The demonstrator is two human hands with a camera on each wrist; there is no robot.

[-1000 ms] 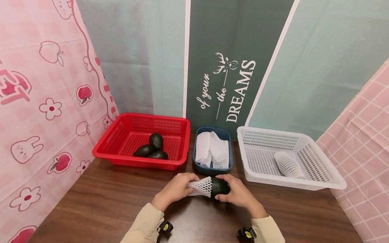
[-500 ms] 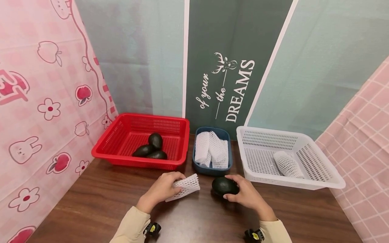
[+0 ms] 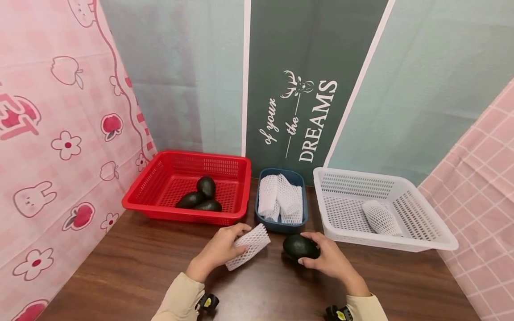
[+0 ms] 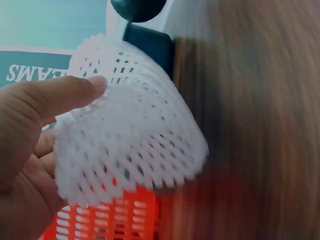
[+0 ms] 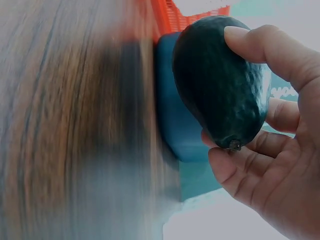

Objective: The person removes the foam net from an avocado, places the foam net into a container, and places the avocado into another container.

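Observation:
My left hand (image 3: 221, 247) pinches a white foam net sleeve (image 3: 250, 246) between thumb and fingers; in the left wrist view the foam net sleeve (image 4: 130, 130) looks flattened, with nothing seen inside. To its right, my right hand (image 3: 331, 258) grips a dark green avocado (image 3: 300, 247). The right wrist view shows the thumb on one side of the avocado (image 5: 220, 80) and its stem end towards the fingers. A gap separates sleeve and avocado. Both are in front of a blue bin (image 3: 281, 228) that holds several white foam net sleeves (image 3: 287, 194).
A red basket (image 3: 184, 214) with three avocados (image 3: 206, 187) stands at the back left. At the back right is a white basket (image 3: 385, 243) with one net-covered piece (image 3: 379, 217) lying in it. The wooden table (image 3: 265, 294) extends in front, with fabric walls around.
One second ago the sleeve was partly over the avocado's end. They came apart, the left hand moving left and the right hand right. Since then the sleeve has tilted and shifted slightly right.

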